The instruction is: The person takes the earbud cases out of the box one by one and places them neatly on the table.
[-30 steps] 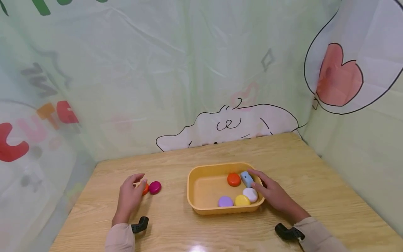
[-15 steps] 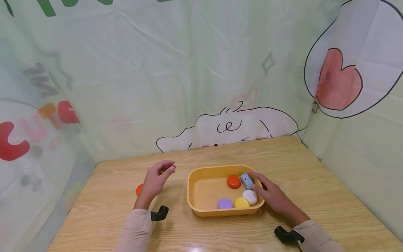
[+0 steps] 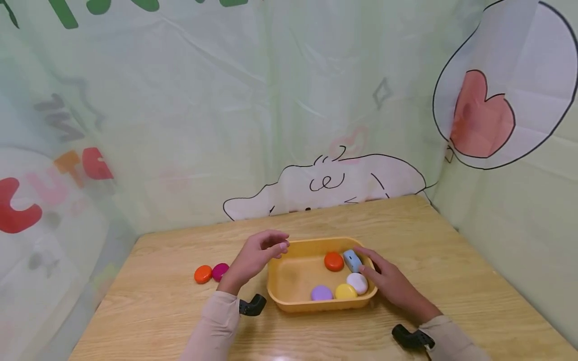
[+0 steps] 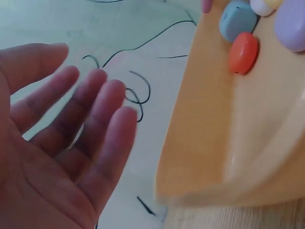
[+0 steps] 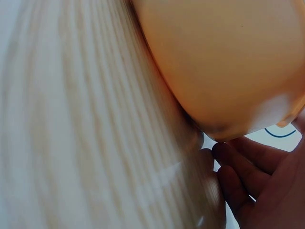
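My left hand (image 3: 257, 258) is over the left end of the yellow tray (image 3: 280, 302), fingers loosely bent. In the left wrist view its palm (image 4: 43, 176) faces the camera with nothing in it, beside the tray wall. At the opposite end, my right hand (image 3: 395, 288) holds the tray's side, thumb at the rim; in the right wrist view its fingers (image 5: 243, 162) curl at the tray's lower edge. Inside the tray lie rounded, bead-like pieces: a red one (image 3: 334, 261), a blue block (image 3: 352, 260), a white one (image 3: 357, 283), a yellow one (image 3: 345, 291) and a purple one (image 3: 322, 293).
Left of the tray, an orange round piece (image 3: 203, 274) and a magenta one (image 3: 220, 272) lie side by side on the wooden table (image 3: 149, 311), the magenta partly behind my left wrist. A printed curtain (image 3: 189, 125) borders the table at the back and sides.
My left hand has moved right, from beside the orange and magenta pieces to the tray's left end. Both pieces remain on the table. The right hand keeps its place at the tray.
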Available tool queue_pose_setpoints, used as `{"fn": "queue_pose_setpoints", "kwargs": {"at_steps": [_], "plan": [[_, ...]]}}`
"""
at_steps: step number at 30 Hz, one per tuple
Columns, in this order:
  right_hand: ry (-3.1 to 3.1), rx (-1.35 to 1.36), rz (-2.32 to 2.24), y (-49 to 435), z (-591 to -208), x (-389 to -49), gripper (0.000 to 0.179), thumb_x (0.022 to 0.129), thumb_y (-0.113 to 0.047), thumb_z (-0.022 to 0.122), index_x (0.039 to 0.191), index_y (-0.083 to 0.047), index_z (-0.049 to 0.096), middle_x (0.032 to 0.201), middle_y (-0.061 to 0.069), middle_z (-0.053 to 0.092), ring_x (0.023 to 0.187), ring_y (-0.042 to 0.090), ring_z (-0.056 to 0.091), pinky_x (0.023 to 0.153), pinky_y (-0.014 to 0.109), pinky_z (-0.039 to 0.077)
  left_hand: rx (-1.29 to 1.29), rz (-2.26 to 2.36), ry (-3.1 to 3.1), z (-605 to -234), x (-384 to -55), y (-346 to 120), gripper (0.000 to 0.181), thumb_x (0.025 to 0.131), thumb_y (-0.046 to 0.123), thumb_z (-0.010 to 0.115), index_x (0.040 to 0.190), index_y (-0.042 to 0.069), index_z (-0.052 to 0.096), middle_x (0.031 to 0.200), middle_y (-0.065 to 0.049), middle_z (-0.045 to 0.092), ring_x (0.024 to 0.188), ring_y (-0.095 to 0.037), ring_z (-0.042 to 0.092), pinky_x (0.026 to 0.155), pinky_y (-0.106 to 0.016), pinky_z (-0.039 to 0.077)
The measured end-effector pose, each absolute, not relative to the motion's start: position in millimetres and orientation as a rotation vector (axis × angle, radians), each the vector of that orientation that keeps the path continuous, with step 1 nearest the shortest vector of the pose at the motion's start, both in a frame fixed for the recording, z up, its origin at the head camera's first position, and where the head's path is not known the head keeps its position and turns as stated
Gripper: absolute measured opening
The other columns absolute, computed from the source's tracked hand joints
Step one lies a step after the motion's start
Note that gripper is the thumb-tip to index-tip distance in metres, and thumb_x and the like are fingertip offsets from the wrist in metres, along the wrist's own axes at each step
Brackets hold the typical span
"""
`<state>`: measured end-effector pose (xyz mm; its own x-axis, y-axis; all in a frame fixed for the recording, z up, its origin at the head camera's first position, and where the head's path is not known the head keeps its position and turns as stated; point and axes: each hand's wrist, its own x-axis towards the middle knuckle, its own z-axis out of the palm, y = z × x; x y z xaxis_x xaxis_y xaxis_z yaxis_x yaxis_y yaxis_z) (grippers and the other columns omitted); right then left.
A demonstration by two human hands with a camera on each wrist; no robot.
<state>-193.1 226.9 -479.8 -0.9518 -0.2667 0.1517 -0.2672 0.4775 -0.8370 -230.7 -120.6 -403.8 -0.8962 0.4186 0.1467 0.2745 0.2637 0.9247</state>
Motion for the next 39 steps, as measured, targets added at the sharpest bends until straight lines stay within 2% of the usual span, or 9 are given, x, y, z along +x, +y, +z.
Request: {"fn": "queue_pose_setpoints", "kwargs": {"at_steps": [6,10,13,18,21,26,33,39], "plan": [[-2.704,0.478,1.517,228.1,-477.0,-193.1,0.051,0.106,-0.033,0.051,0.153,-0.017,0.04,0.158,0.019,0.033,0.144,0.045,0.028,0.11,0.065,0.026,0.719,1.614,2.266,-406.2,-236.3,-103.9,0.032,0.098,0.02,0.066,0.126,0.004,0.064,0.114,-0.014,0.066,0.105,-0.036,0.066,0.088,-0.04,0.056],[-2.704,0.489,1.51,229.3,-477.5,-193.3,0.051,0.106,-0.033,0.051,0.153,-0.016,0.04,0.158,0.02,0.033,0.144,0.045,0.028,0.109,0.065,0.026,0.745,1.481,2.313,-408.5,-238.0,-92.0,0.031,0.097,0.018,0.068,0.125,0.004,0.066,0.106,-0.006,0.068,0.097,-0.028,0.068,0.084,-0.032,0.057],[-2.702,0.488,1.501,229.6,-476.8,-193.8,0.051,0.106,-0.033,0.051,0.153,-0.016,0.04,0.157,0.019,0.034,0.144,0.045,0.029,0.11,0.065,0.026,0.793,1.366,2.362,-408.6,-240.2,-84.3,0.029,0.096,0.019,0.07,0.123,0.01,0.069,0.103,0.001,0.07,0.095,-0.017,0.067,0.083,-0.029,0.055],[-2.709,0.462,1.49,229.0,-473.4,-193.9,0.052,0.106,-0.034,0.051,0.153,-0.016,0.04,0.158,0.02,0.034,0.144,0.045,0.028,0.11,0.065,0.025,0.933,1.22,2.317,-407.5,-246.5,-76.4,0.029,0.096,0.015,0.069,0.125,0.015,0.069,0.115,-0.006,0.07,0.101,-0.009,0.063,0.087,-0.027,0.052],[-2.719,0.451,1.484,228.6,-472.6,-193.7,0.052,0.106,-0.035,0.05,0.153,-0.016,0.039,0.157,0.02,0.034,0.144,0.045,0.028,0.11,0.065,0.025,0.989,1.149,2.24,-405.6,-250.0,-74.5,0.033,0.096,0.009,0.067,0.129,0.011,0.067,0.122,-0.012,0.068,0.106,-0.01,0.064,0.089,-0.025,0.052],[-2.718,0.462,1.486,228.8,-475.0,-193.4,0.052,0.106,-0.035,0.05,0.153,-0.014,0.04,0.157,0.021,0.034,0.144,0.046,0.028,0.11,0.066,0.025,1.061,1.023,2.184,-399.1,-253.5,-71.5,0.038,0.095,0.005,0.067,0.133,0.006,0.064,0.126,-0.016,0.066,0.109,-0.014,0.065,0.09,-0.023,0.051],[-2.7,0.473,1.5,226.4,-479.4,-193.1,0.052,0.105,-0.036,0.052,0.152,-0.016,0.042,0.157,0.019,0.036,0.143,0.045,0.03,0.109,0.066,0.025,1.14,0.875,2.147,-398.2,-257.6,-59.4,0.036,0.095,0.001,0.065,0.13,0.005,0.066,0.124,-0.014,0.067,0.114,-0.023,0.063,0.091,-0.022,0.05],[-2.694,0.473,1.498,223.0,-478.6,-193.9,0.052,0.105,-0.036,0.052,0.152,-0.016,0.042,0.156,0.018,0.038,0.143,0.045,0.031,0.109,0.067,0.026,1.187,0.77,2.051,-403.5,-264.9,-47.8,0.034,0.095,0.002,0.066,0.128,0.007,0.067,0.121,-0.005,0.068,0.109,-0.013,0.063,0.093,-0.021,0.048]]}}
